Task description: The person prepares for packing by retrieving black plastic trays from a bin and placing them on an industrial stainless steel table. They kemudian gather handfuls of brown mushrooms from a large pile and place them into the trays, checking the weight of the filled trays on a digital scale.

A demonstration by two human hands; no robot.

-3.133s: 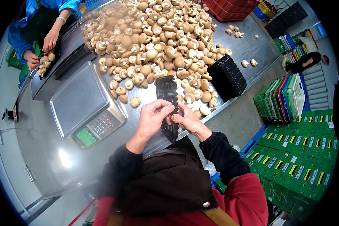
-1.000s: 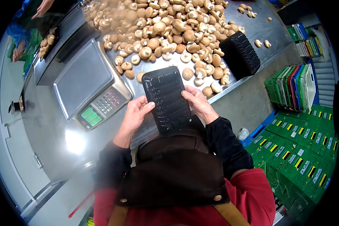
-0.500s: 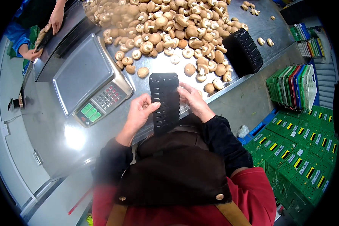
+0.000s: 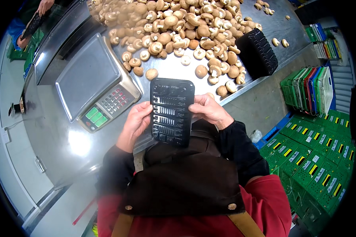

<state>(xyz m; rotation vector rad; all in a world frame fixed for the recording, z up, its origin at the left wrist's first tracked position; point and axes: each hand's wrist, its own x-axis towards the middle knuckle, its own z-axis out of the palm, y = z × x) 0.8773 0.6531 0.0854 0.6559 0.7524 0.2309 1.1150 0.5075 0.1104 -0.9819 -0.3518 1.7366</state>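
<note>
The left hand (image 4: pixel 137 121) and right hand (image 4: pixel 210 110) grip opposite edges of the black tray (image 4: pixel 171 113), held at the table's (image 4: pixel 51 130) near side, right of the scale (image 4: pixel 89 75); uneven thumb pressure could plausibly flex it loose.

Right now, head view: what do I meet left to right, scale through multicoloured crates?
Scale → left hand → held black tray → right hand → black tray stack → multicoloured crates.
</note>
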